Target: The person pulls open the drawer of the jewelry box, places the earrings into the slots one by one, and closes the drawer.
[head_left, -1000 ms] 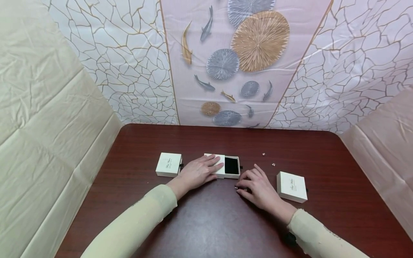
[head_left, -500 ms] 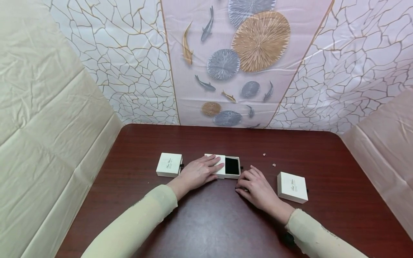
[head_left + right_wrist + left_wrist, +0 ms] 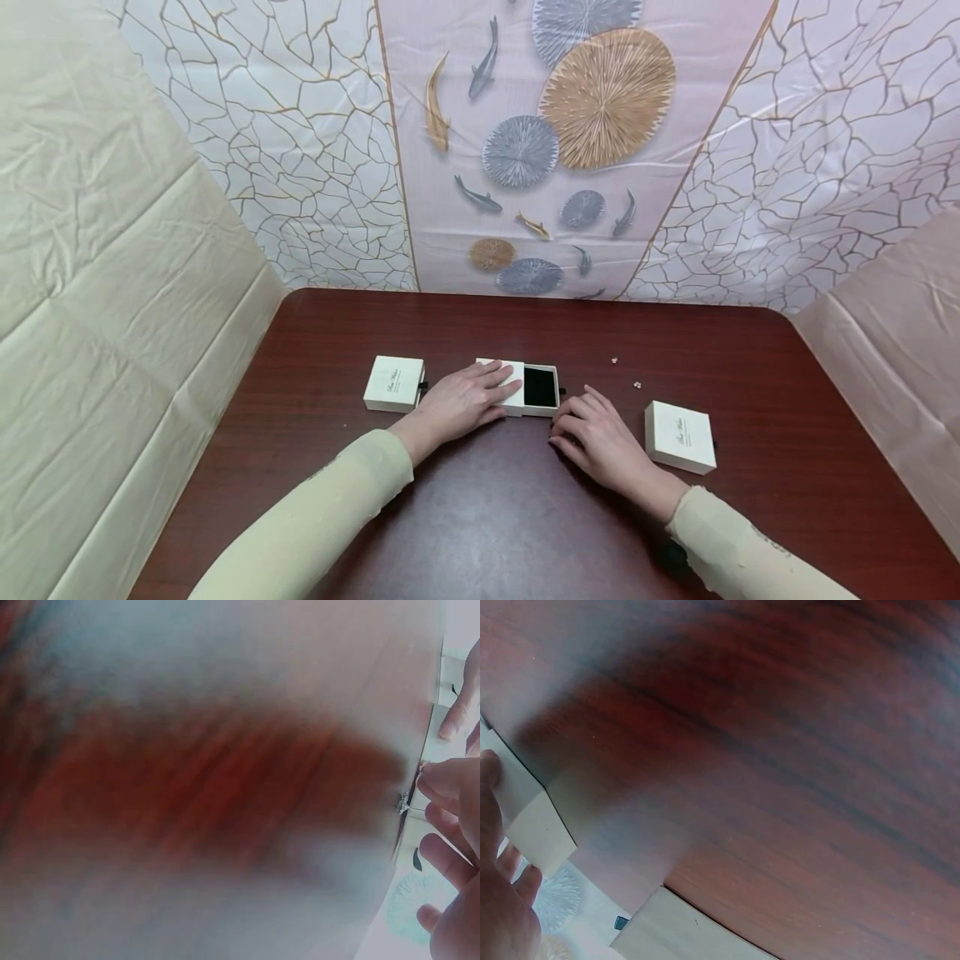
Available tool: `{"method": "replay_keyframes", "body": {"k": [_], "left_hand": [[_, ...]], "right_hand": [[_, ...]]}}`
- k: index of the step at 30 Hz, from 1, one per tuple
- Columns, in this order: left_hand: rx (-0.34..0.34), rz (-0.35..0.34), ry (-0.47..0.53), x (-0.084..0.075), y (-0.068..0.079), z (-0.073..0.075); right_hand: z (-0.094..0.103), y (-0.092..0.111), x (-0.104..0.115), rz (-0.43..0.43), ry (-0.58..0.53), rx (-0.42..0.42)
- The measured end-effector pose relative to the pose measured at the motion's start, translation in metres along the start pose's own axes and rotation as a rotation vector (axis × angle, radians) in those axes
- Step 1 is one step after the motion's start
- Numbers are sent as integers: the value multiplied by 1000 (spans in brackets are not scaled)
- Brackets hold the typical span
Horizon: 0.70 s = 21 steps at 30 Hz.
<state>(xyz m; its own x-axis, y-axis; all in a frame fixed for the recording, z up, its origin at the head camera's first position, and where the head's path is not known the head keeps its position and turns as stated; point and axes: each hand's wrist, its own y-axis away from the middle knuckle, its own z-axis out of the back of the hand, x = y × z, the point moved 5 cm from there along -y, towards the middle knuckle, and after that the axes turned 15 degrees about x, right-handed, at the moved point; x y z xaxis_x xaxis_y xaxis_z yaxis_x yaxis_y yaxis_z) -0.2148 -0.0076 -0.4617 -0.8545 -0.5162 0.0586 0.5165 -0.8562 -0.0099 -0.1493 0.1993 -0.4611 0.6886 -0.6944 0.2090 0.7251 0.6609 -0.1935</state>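
Note:
My left hand (image 3: 461, 402) lies palm down across the white sleeve of the middle jewellery box (image 3: 513, 406), its fingers stretched over the lid and thumb at the near side. The box's drawer (image 3: 539, 387), lined in black, is slid partway out to the right. Just right of it, low over the table, my right hand (image 3: 600, 439) has its fingers curled. In the right wrist view, a small sparkling stud earring (image 3: 403, 802) with a thin post shows at the fingertips of the right hand (image 3: 457, 825), pinched there. The head view hides this earring behind the fingers.
A closed white box (image 3: 394, 383) with a black tab sits left of the left forearm. Another white box (image 3: 680, 436) stands beside the right wrist. Two tiny pale studs, one farther back (image 3: 614, 361) and one nearer (image 3: 637, 385), lie on the dark red table (image 3: 480, 517).
The small item visible at the right fingertips a second ago is now hidden in the head view. The right fingers have shifted slightly. The left hand and boxes have stayed put.

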Motion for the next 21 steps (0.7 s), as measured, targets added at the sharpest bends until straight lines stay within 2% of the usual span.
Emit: {"method": "replay_keyframes", "body": {"k": [13,21], "left_hand": [[8,0,10,0,0,2],[4,-5,4,-1,0,1]], "right_hand": [[22,0,-6,-79,-136,18],[36,-17,-17,-117,-167,38]]}}
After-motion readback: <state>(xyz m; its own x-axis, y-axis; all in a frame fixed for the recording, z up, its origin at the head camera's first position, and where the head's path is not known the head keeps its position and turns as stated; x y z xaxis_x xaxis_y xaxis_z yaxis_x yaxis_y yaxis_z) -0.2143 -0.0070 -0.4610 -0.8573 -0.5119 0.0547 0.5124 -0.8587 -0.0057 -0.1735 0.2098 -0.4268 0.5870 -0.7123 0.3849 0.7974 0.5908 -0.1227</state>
